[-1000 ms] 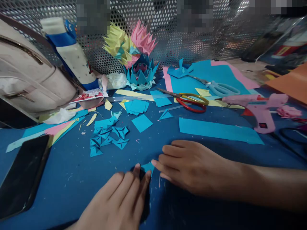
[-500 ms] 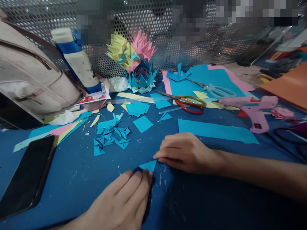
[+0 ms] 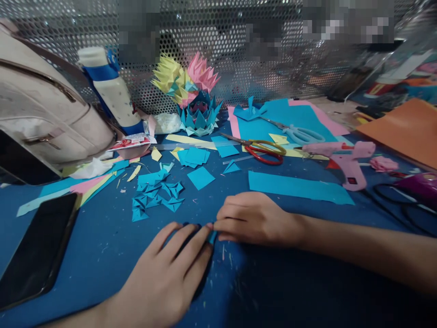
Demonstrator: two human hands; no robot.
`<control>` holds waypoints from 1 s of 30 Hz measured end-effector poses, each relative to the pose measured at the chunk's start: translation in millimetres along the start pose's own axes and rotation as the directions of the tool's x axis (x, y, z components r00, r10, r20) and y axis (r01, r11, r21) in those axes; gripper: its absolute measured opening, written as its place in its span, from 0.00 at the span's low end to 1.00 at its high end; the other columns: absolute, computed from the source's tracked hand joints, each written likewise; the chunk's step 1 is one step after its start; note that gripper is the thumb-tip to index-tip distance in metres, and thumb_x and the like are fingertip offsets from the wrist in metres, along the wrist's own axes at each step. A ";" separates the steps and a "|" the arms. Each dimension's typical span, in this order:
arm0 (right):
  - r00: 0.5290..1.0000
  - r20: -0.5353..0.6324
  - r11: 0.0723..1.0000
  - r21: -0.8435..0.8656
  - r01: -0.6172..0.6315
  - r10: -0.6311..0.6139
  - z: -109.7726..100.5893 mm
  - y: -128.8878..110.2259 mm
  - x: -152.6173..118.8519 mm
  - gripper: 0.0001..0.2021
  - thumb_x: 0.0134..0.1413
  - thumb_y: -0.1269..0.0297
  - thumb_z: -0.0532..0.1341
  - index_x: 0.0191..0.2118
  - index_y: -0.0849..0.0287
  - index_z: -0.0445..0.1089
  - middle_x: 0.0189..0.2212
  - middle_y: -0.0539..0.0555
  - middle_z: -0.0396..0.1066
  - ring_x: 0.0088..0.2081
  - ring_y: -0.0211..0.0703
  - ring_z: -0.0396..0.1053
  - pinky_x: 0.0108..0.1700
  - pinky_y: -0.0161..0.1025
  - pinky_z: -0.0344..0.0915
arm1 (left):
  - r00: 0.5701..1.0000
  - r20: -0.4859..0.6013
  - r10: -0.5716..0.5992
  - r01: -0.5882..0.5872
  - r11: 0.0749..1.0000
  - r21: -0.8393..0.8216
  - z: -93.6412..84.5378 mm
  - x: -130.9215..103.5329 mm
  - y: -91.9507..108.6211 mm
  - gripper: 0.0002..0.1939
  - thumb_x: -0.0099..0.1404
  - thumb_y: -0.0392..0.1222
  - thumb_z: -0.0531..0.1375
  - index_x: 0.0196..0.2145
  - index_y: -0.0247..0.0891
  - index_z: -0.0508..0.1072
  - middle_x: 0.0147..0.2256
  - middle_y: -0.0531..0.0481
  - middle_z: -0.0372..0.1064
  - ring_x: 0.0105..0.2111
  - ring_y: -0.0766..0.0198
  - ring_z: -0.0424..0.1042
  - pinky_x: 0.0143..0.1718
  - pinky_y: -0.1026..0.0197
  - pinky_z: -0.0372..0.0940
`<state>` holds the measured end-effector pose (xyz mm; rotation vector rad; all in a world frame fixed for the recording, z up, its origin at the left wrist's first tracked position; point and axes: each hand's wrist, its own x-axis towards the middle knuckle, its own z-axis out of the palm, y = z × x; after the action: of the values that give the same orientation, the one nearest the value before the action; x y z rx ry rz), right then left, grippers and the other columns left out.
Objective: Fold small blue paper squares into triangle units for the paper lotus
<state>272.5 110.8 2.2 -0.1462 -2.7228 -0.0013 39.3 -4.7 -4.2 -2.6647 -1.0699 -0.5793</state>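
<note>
- at the near middle of the blue table [image 3: 99,259], a small blue paper piece [image 3: 212,237] lies between the two hands, mostly hidden by fingers.
- the left hand [image 3: 167,273] has its fingers slightly spread, tips against the paper; whether they pinch it or only press on it, i cannot tell.
- the right hand [image 3: 254,218] is bunched, thumb and forefinger clamped on the paper's right side, close against the left fingertips.
- beyond the left hand, folded blue pieces [image 3: 157,196] lie in a cluster, a flat blue square [image 3: 201,178] just right of them.
- beyond the right hand, a long blue strip [image 3: 300,187] lies near a pink glue gun [image 3: 351,157].
- farther back are red-and-yellow-handled scissors [image 3: 248,142], their blades pointing left.
- a black phone [image 3: 37,246] lies flat, left of the left hand.
- against the perforated metal panel [image 3: 232,68] stand yellow, pink and blue paper flowers [image 3: 200,119].
</note>
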 end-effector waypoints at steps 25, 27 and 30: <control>0.906 0.230 0.874 0.262 -0.410 0.356 -2.6 -7.4 9.7 0.08 0.66 0.62 0.56 0.40 0.61 0.68 0.40 0.56 0.68 0.40 0.44 0.62 0.42 0.40 0.59 | 0.999 -0.002 0.054 -0.054 0.982 -0.182 -7.3 6.1 -7.3 0.17 0.73 0.34 0.48 0.50 0.30 0.75 0.48 0.46 0.75 0.47 0.56 0.71 0.57 0.51 0.60; 0.913 0.211 0.870 0.287 -0.400 0.350 -1.4 -5.8 9.3 0.10 0.66 0.60 0.58 0.46 0.60 0.69 0.43 0.56 0.69 0.43 0.45 0.64 0.44 0.40 0.61 | 0.998 -0.003 0.069 -0.069 0.985 -0.160 -7.2 6.0 -8.6 0.18 0.74 0.34 0.47 0.50 0.31 0.75 0.48 0.46 0.76 0.48 0.56 0.72 0.55 0.51 0.63; 0.925 0.216 0.871 0.323 -0.371 0.314 0.0 -3.3 8.7 0.12 0.66 0.61 0.58 0.51 0.56 0.70 0.46 0.56 0.69 0.45 0.44 0.65 0.47 0.40 0.62 | 0.996 -0.004 0.091 -0.090 0.986 -0.142 -7.2 5.3 -9.3 0.19 0.75 0.34 0.45 0.51 0.31 0.75 0.48 0.45 0.76 0.47 0.56 0.73 0.51 0.52 0.68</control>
<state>264.2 108.3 5.8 -0.5422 -2.7542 0.6328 34.4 2.7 5.1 -2.8193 -0.9347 -0.6580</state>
